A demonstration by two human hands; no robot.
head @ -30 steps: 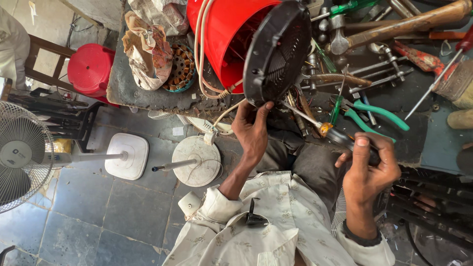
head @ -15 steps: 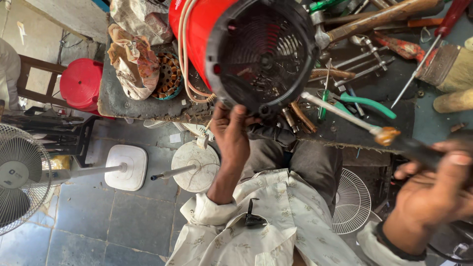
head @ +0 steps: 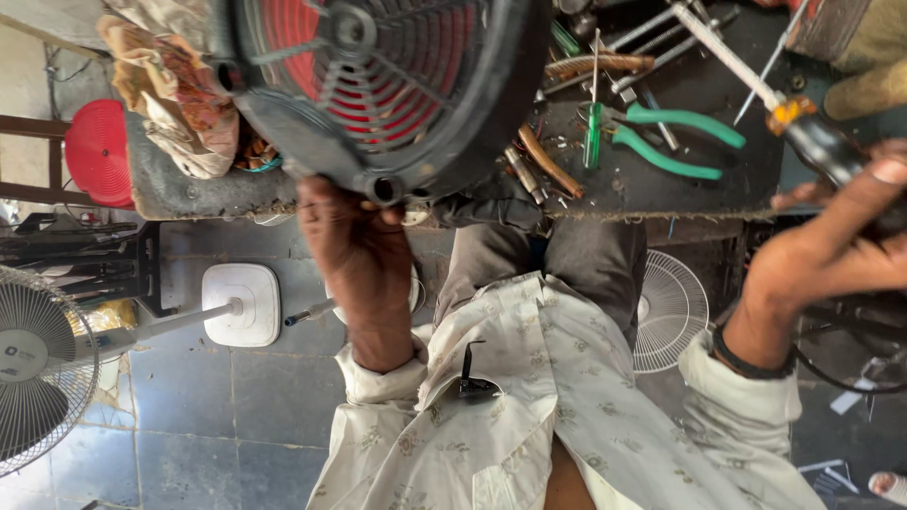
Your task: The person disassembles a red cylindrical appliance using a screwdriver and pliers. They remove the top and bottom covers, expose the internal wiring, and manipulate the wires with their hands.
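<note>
At the near edge of the dark, grimy workbench (head: 661, 189), the left hand (head: 364, 255) is closed around the lower rim of a round black plastic fan grille with a red housing behind it (head: 378, 85), fingers curled up onto the rim beside a small mounting hole. That fan unit fills the upper left of the bench top and overhangs its near edge. Off the right end of the bench, the right hand (head: 841, 250) is wrapped around the black handle of a long screwdriver with an orange collar and steel shaft (head: 746, 66), whose shaft slants up across the bench's far right corner. Between the two hands, near the middle of the bench, lie green-handled pliers (head: 675, 142), a small green screwdriver (head: 592, 132) and a brown wooden-handled tool (head: 548, 161). Crumpled cloth rags (head: 170, 94) sit at the left end. Below, on the tiled floor, stand a white pedestal fan (head: 38, 368) and a loose white wire fan guard (head: 671, 307).
</note>
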